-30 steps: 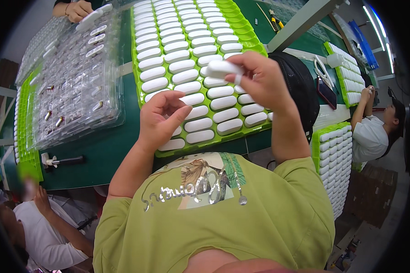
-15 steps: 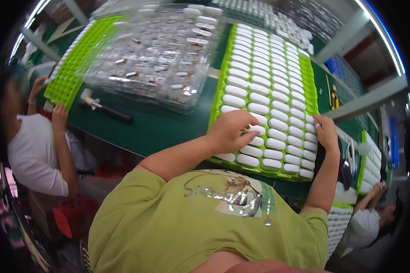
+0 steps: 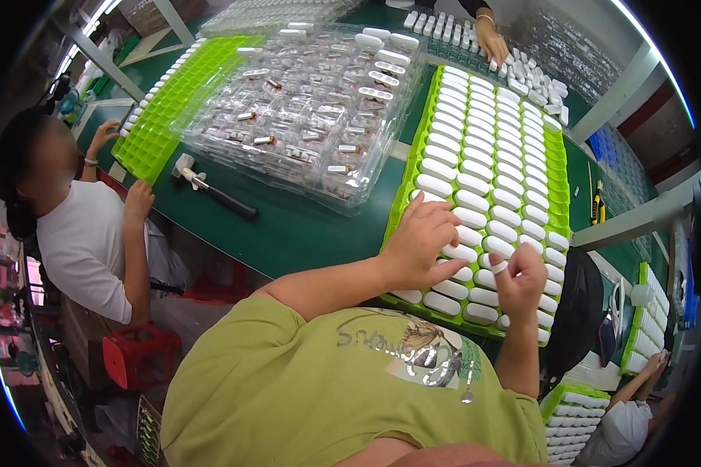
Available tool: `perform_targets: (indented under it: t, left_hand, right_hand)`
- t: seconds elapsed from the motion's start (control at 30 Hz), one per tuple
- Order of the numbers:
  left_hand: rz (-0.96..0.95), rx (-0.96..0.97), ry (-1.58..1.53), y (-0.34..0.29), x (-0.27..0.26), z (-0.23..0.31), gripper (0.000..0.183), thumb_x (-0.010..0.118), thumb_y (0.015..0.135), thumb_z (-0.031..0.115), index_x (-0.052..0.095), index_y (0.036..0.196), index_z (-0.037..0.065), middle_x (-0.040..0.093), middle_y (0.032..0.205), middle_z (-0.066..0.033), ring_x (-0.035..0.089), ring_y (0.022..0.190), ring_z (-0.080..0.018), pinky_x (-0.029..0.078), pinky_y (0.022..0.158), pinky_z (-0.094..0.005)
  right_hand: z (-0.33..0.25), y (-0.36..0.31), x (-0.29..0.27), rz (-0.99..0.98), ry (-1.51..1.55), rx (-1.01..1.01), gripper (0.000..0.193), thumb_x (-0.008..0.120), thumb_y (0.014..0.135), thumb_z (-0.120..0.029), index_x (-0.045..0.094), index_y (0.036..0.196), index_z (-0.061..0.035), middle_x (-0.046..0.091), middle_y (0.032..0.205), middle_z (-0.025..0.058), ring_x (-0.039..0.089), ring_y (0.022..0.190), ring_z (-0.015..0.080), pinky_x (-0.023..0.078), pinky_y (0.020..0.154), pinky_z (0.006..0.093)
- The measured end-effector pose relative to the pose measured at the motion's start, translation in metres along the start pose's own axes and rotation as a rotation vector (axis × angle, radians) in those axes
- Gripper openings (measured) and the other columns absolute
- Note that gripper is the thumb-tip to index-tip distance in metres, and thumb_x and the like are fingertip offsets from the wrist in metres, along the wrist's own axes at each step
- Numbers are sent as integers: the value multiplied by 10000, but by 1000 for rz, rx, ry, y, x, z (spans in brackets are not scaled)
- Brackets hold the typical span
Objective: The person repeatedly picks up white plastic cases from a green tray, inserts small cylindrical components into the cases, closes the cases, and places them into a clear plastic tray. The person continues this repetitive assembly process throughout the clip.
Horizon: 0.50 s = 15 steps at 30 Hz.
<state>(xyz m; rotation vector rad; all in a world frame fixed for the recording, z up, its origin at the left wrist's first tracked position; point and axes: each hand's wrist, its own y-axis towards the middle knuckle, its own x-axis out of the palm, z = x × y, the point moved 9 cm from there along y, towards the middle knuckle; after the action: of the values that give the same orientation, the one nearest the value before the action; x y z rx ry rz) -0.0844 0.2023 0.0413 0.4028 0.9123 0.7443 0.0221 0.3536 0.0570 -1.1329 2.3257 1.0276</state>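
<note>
A bright green tray (image 3: 559, 159) lies in front of me, its rows filled with white oval plastic pieces (image 3: 473, 184). Over its near left part is my left hand (image 3: 422, 243), fingers apart and nothing seen in them, close above the pieces. My right hand (image 3: 522, 282) hovers over the near right part with its fingers curled in. A small white patch shows at its thumb and index finger; whether this is a held piece or a wrap on the finger is unclear. The pieces right under both hands are partly hidden.
Stacked clear plastic trays (image 3: 288, 124) with small parts stand left of the green tray, near a hammer (image 3: 214, 189). A co-worker (image 3: 86, 226) handles another green tray (image 3: 187, 86). Across the table, another person's hand (image 3: 491, 40) touches white pieces. Yellow-handled cutters (image 3: 597, 204) lie right.
My right hand has left the tray's right edge and moved inward over the pieces, its fingers curling. My left hand's fingers have spread. Another person's hand has appeared at the far side.
</note>
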Motion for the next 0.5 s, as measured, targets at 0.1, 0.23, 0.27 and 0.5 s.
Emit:
perform_targets:
  t: [0.1, 0.23, 0.27, 0.5]
  left_hand:
    - [43, -2, -52, 1, -5, -1, 348, 786, 747, 210, 476, 626, 108, 555, 749, -72, 570, 815, -284, 439, 945, -470]
    - [54, -106, -111, -5, -6, -7, 467, 791, 727, 142, 380, 508, 115, 380, 518, -36, 444, 537, -254, 509, 744, -309]
    - [-1, -130, -111, -8, -2, -10, 388, 799, 721, 147, 440, 579, 104, 448, 599, -55, 484, 594, -253, 513, 743, -302]
    - [106, 25, -115, 14, -17, 14, 821, 830, 702, 261, 371, 1352, 62, 368, 1403, -261, 598, 996, -326, 539, 756, -364]
  right_hand:
    - [-1, -18, 26, -64, 121, -2, 504, 796, 761, -121, 356, 523, -66, 333, 508, 40, 284, 455, 169, 210, 442, 335]
    - [-4, -24, 35, -143, 148, -22, 473, 793, 754, -119, 377, 536, -67, 362, 520, 49, 325, 457, 174, 224, 442, 343]
    - [0, -26, 35, -176, 139, -26, 418, 799, 746, -133, 426, 570, -65, 414, 559, 53, 367, 490, 170, 248, 449, 334]
    - [-45, -4, 7, 26, 95, -218, 415, 833, 680, -199, 590, 986, -61, 580, 998, 109, 546, 877, 218, 448, 656, 328]
